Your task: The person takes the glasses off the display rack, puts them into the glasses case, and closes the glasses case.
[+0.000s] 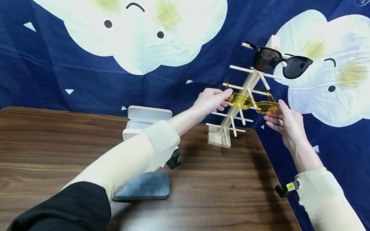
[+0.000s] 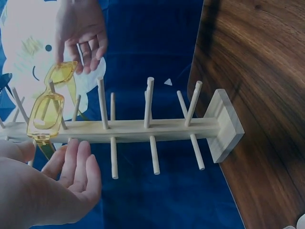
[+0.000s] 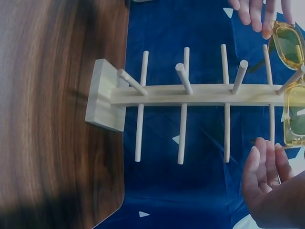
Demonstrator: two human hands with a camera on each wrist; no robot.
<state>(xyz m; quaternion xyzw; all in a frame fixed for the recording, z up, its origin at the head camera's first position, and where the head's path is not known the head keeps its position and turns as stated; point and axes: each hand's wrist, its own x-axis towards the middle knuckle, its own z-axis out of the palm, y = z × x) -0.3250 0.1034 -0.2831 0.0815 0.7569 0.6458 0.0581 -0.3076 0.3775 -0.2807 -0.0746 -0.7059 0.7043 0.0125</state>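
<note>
Yellow-tinted sunglasses (image 1: 241,101) with clear yellow frames sit at a middle tier of a wooden peg rack (image 1: 236,115). My left hand (image 1: 211,100) pinches their left end near the hinge, between thumb and fingers. At the other end my right hand (image 1: 286,122) holds the right hinge corner, its remaining fingers loosely extended. In the left wrist view the sunglasses (image 2: 46,112) lie in front of a peg, with their temples reaching back past the post. Black sunglasses (image 1: 268,59) hang on the rack's top pegs, above both hands.
On the wooden table (image 1: 40,149), a white open glasses case (image 1: 149,115) stands behind my left forearm. A blue-grey case (image 1: 147,186) lies partly under that arm. The rack's base is near the table's back right corner, before a blue cloud-print cloth (image 1: 103,83).
</note>
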